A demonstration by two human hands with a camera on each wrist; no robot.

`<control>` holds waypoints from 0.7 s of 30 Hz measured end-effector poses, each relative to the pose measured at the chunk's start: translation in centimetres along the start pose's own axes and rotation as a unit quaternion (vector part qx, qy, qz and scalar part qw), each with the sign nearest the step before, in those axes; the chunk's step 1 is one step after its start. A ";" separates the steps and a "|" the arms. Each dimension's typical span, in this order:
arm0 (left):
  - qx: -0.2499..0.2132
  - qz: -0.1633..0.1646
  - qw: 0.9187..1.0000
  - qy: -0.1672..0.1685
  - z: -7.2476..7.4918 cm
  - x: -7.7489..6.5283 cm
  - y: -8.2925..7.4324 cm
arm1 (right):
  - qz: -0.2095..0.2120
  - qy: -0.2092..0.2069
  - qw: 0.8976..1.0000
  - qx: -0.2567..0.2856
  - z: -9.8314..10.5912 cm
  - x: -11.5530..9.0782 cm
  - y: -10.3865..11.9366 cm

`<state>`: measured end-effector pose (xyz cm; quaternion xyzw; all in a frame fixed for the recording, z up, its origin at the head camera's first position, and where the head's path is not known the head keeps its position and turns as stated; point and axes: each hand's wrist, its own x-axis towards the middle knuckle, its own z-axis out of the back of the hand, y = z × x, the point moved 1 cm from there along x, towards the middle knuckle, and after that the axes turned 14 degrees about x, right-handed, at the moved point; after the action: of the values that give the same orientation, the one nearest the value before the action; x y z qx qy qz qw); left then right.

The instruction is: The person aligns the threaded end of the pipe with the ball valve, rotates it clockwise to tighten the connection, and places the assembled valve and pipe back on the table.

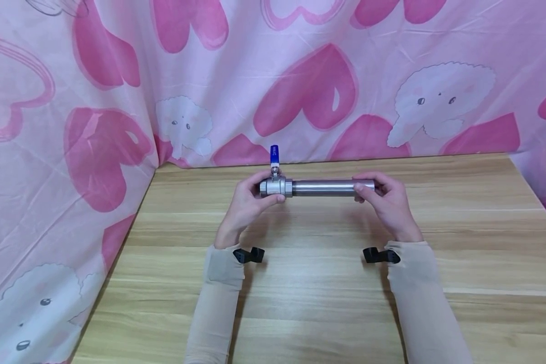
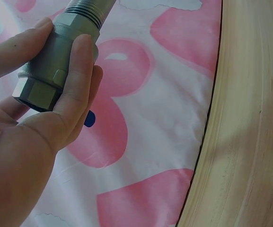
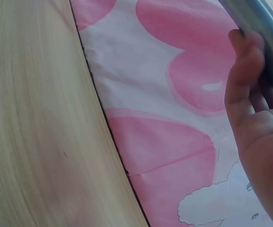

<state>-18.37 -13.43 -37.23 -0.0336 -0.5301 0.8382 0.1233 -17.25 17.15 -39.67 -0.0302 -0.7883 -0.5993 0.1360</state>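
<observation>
Centre of head view: ball valve [image 1: 275,187] on steel pipe [image 1: 323,188]. Left hand [image 1: 246,205] grips valve, right hand [image 1: 391,202] pinches pipe end. I judge both weighty, rigid, slick; best hold: hex flats [image 2: 38,93].

A pink heart-print cloth [image 1: 236,86] hangs behind a wood-grain table [image 1: 314,298].

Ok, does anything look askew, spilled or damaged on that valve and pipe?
Nothing stands out: the ball valve lines up with the metal pipe, the left hand grips the ball valve, the right hand the metal pipe, and no damage or spill shows.
</observation>
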 end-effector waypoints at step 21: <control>-0.002 -0.001 1.000 -0.007 0.0 0.2 0.5 | -0.030 -0.016 0.998 -0.054 -0.6 0.3 0.6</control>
<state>-18.66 -13.59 -37.71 -0.0274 -0.5329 0.8371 0.1204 -17.30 16.69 -38.88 -0.0233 -0.7571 -0.6445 0.1039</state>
